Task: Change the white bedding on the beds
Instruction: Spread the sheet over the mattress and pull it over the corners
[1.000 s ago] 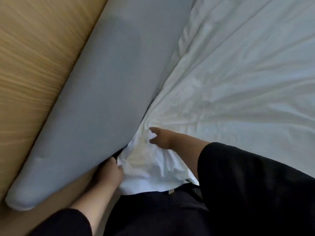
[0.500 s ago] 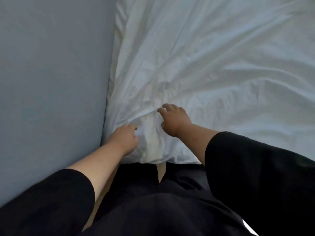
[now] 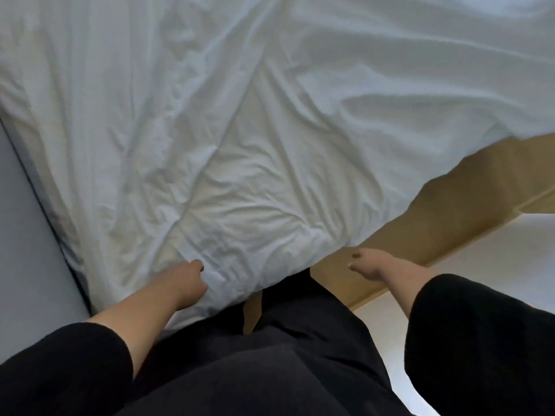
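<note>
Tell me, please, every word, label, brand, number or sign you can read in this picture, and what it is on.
None: no text shows anywhere. The white sheet, the grey panel, the wooden frame and the black sleeves are all plain.

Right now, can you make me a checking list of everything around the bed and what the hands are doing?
Surface: wooden bed frame showing at the corner, pale floor beside it.
Job's things: white sheet, very wrinkled, bunched at the near corner.
Clutter: nothing seen.
Hands: left hand has its fingers curled into the sheet corner; right hand is off the sheet, over the wood, holding nothing.
Cables: nothing seen.
Surroundings: grey padded panel along the left; the person's black clothing below.
</note>
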Demonstrator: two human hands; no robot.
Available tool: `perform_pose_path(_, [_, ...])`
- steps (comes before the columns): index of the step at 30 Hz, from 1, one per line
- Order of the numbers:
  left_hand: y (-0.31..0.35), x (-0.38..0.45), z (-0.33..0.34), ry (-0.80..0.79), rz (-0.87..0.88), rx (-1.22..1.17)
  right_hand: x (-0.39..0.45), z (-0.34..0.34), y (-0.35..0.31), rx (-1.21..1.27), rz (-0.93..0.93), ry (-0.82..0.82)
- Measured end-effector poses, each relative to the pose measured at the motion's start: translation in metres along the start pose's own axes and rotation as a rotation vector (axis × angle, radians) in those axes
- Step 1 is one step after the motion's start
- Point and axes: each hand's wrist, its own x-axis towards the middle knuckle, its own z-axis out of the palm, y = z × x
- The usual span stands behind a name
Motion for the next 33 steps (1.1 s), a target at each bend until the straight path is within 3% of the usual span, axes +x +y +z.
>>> perform_pose_path(4, [0.05, 0.009, -0.021, 0.079, 0.085, 0.04, 0.005, 0.002, 0.027, 0.506, -0.035, 0.221])
perform_pose_path(8, [0.115, 0.012, -0.027, 0.129, 0.124, 0.076, 0.042, -0.012, 0.086, 1.01, 0.119, 0.366])
perform_pose_path(14, [0.231, 0.026, -0.005, 0.132, 0.127, 0.02, 0.136, -0.073, 0.167, 1.666, 0.237, 0.189])
perform_pose_path(19, [0.346, 0.063, -0.014, 0.279, 0.223, 0.069, 0.201, -0.108, 0.184, 1.977, -0.106, 0.039])
perform_pose_path(23, [0.418, 0.103, -0.018, 0.366, 0.196, -0.123, 0.226, -0.123, 0.18, 2.114, -0.308, -0.012])
perform_pose_path(29, [0.455, 0.127, 0.005, 0.508, -0.037, 0.025, 0.231, -0.118, 0.178, 2.206, -0.497, 0.054])
perform_pose_path(33, [0.454, 0.119, -0.001, 0.574, 0.024, 0.116, 0.212, -0.132, 0.186, 2.265, -0.704, -0.08])
